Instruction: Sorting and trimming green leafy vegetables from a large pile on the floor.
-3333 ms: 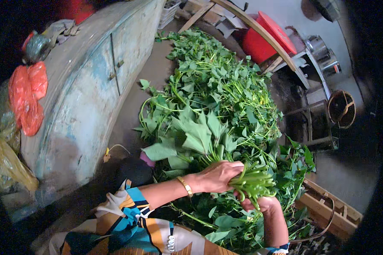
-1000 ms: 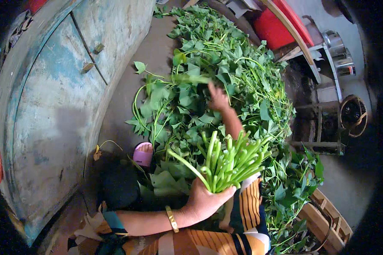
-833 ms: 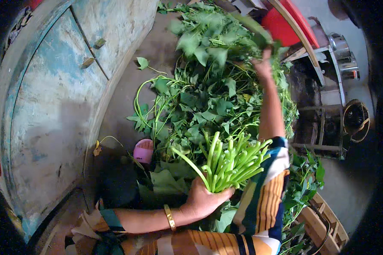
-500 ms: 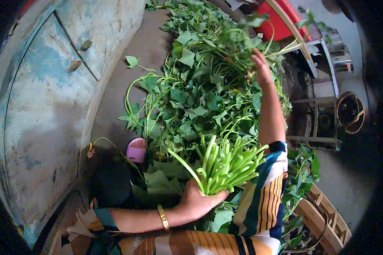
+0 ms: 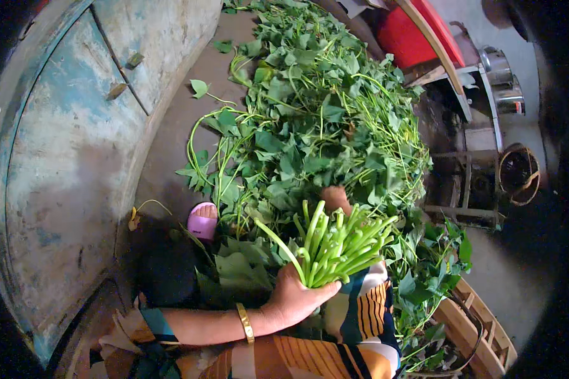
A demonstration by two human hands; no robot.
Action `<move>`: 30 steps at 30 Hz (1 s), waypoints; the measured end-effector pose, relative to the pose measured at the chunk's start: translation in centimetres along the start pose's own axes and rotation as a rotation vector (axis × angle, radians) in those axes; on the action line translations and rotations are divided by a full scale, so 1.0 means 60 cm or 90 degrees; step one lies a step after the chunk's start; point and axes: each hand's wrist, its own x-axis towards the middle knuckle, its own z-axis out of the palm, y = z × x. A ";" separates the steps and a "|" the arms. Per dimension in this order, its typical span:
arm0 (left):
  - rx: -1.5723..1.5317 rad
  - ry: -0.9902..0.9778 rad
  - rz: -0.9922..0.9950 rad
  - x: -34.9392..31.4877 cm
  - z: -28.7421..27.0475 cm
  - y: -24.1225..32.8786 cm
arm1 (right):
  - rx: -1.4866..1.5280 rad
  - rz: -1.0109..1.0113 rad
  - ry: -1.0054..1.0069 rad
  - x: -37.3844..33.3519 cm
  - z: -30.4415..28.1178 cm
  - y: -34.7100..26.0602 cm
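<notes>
My left hand is wrapped round a thick bunch of green leaf stalks, their cut ends pointing up and spreading out. Large leaves hang below and beside that hand. Just beyond the bunch, a bit of my right hand or wrist shows at the near side of a big heap of leafy green vines. Its fingers are hidden among the leaves, so what they hold cannot be seen. The stalks cover part of my right forearm.
A worn blue-grey wooden cabinet stands on the left. My foot in a pink slipper is beside the heap. To the right are a red basin, metal pots, a wicker basket and a wooden frame near more leaves.
My right arm has drawn back from the far right of the heap to just behind the bunch. The vine it lifted no longer hangs in the air. My left hand keeps its grip.
</notes>
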 end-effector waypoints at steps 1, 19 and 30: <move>0.080 -0.017 -0.008 0.000 -0.004 0.011 | 0.012 0.004 -0.017 -0.016 0.010 -0.002; -0.032 0.051 -0.111 -0.014 0.005 -0.018 | 0.075 0.153 0.330 0.063 -0.162 -0.005; -0.045 0.029 -0.172 -0.012 -0.001 -0.014 | -0.192 0.077 -0.094 -0.079 -0.013 -0.024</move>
